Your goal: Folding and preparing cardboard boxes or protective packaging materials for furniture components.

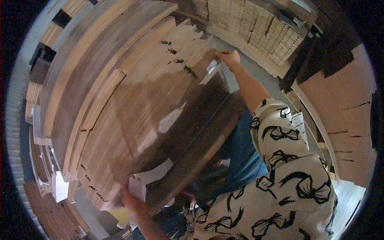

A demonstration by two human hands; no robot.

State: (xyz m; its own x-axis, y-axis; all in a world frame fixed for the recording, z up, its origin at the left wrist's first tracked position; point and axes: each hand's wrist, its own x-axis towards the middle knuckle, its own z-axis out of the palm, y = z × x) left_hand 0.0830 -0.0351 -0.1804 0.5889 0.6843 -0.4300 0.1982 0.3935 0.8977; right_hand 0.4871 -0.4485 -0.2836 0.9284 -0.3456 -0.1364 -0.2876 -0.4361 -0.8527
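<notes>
A broad stack of light brown wooden boards (120,116) lies in front of me, with black marks on its surface near both ends. At the far right corner, my right hand (230,59) is closed, thumb and fingers pinching the edge of the top wooden board (160,86). My left hand (131,200) is at the near end of the same edge, its fingers bent around it and partly hidden. A small white piece (138,188) shows beside the left hand. Between my arms is a dark brown surface (192,116) with pale patches.
Long planks (94,68) are layered at the left. Stacked wood pieces (256,30) stand at the back. A brown panel (340,116) with dark marks is on the right. Grey floor (260,72) shows beyond my right forearm. Blue jeans (244,148) are close below the board.
</notes>
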